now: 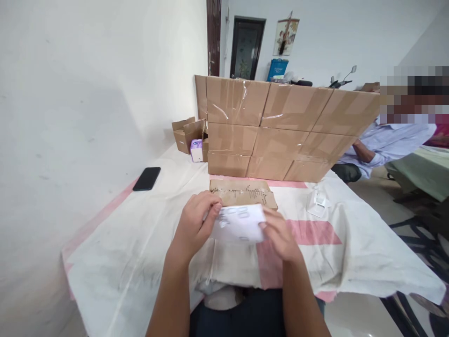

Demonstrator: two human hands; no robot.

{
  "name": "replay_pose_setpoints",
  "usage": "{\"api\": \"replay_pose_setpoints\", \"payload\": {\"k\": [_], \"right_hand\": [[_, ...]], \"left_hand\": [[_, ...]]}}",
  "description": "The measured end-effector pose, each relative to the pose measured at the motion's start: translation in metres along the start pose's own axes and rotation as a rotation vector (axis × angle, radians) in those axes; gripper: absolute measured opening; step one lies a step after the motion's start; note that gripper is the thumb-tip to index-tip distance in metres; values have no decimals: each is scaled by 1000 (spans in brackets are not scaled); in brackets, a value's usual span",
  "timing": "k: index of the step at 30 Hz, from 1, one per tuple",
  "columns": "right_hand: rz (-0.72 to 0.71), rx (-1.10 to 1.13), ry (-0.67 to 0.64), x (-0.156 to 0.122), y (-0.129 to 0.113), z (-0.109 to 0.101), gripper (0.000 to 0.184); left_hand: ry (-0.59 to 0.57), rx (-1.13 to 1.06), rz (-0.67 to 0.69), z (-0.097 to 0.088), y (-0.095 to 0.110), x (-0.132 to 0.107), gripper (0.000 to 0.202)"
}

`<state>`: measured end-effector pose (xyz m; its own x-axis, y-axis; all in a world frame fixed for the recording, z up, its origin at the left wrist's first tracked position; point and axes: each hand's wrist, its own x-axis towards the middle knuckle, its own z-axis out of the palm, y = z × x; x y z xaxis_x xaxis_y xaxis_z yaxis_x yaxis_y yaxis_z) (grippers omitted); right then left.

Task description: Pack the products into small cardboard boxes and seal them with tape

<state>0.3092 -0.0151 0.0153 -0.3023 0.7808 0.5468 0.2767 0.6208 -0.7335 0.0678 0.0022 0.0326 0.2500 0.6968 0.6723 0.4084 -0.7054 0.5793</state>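
Between my two hands is a white sheet or packet with grey printed outlines (242, 223), blurred by motion, so I cannot tell whether it is paper or a flat pouch. My left hand (198, 222) pinches its left edge between thumb and fingers. At its right edge my right hand (279, 234) grips with the thumb in front and the fingers behind. Just beyond it, a flat cardboard piece (242, 189) with dark marks along its middle lies on the cloth, partly hidden by the white item and my left hand.
Stacked taped cartons (259, 128) form a wall at the table's back. A phone (147, 179) lies left on the white cloth (140, 243). An open small carton (187, 135) and a purple-white pack (197, 150) stand back left. A clear plastic item (318, 202) lies right. A person (389, 140) sits beyond.
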Motion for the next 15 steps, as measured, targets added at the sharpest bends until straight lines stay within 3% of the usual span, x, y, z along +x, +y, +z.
{"api": "replay_pose_setpoints", "payload": {"k": [5, 6, 8, 10, 15], "right_hand": [[333, 140, 875, -5, 78, -69, 21], [407, 156, 977, -6, 95, -81, 21], [633, 100, 1010, -9, 126, -98, 23], [749, 46, 956, -13, 148, -106, 20], [751, -77, 866, -23, 164, -96, 20]], "left_hand": [[101, 91, 45, -4, -8, -1, 17], [114, 107, 51, -5, -9, -1, 17], [115, 134, 53, -3, -12, -1, 20], [95, 155, 54, 1, -13, -1, 23], [32, 198, 159, 11, 0, 8, 27]]}}
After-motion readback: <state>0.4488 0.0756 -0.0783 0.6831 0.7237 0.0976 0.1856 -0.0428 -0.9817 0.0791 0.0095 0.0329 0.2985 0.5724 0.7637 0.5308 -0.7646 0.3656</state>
